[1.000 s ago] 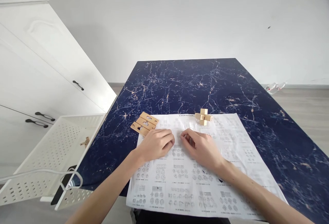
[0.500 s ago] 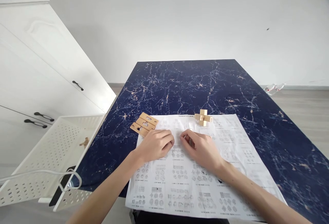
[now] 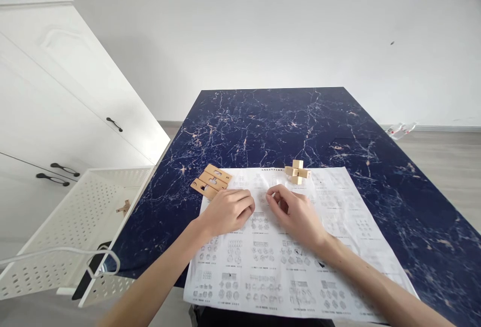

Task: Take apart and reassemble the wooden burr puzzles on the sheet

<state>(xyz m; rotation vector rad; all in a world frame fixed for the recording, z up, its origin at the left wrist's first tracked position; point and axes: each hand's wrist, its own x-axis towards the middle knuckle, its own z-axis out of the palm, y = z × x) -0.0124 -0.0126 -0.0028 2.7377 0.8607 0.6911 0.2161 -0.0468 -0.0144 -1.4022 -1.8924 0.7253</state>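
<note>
My left hand (image 3: 231, 211) rests on the printed instruction sheet (image 3: 263, 287), its fingers curled in and nothing showing in them. Just beyond its knuckles lie flat wooden puzzle pieces (image 3: 212, 181) with cut-out slots, side by side over the sheet's left edge. My right hand (image 3: 296, 213) also lies on the sheet with fingers curled, thumb and index tips together; no object shows there. Past it, at the sheet's far edge, stands a cross-shaped wooden burr puzzle (image 3: 297, 172), apart from the hand. Rows of small diagrams cover the paper.
The dark blue marbled table (image 3: 263, 126) reaches back toward a white wall. At left, a white perforated basket (image 3: 71, 217) holds a small wooden piece (image 3: 123, 208), and a white cable (image 3: 56, 251) crosses it. Behind stands a white cabinet (image 3: 67, 81).
My right hand has shifted slightly to the right and away from me, its fingers still curled. My left hand, the wooden pieces and the sheet stay where they were.
</note>
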